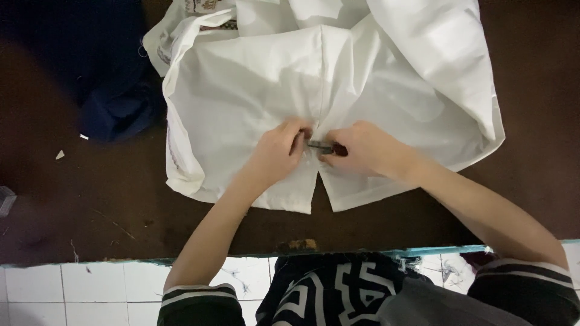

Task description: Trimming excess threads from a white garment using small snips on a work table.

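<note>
A white shirt (254, 90) lies spread on a dark brown table (90, 199). My left hand (279, 148) pinches the fabric at the shirt's centre seam, near the bottom hem. My right hand (362, 148) is closed around a small dark metal tool (320, 145), maybe small scissors or a thread cutter, with its tip at the seam. Both hands meet at the split in the hem.
A dark blue garment (115, 108) is heaped at the table's left. Small white scraps (60, 154) lie on the table. The table's front edge (302, 246) is chipped, and a white tiled floor (90, 290) shows below it.
</note>
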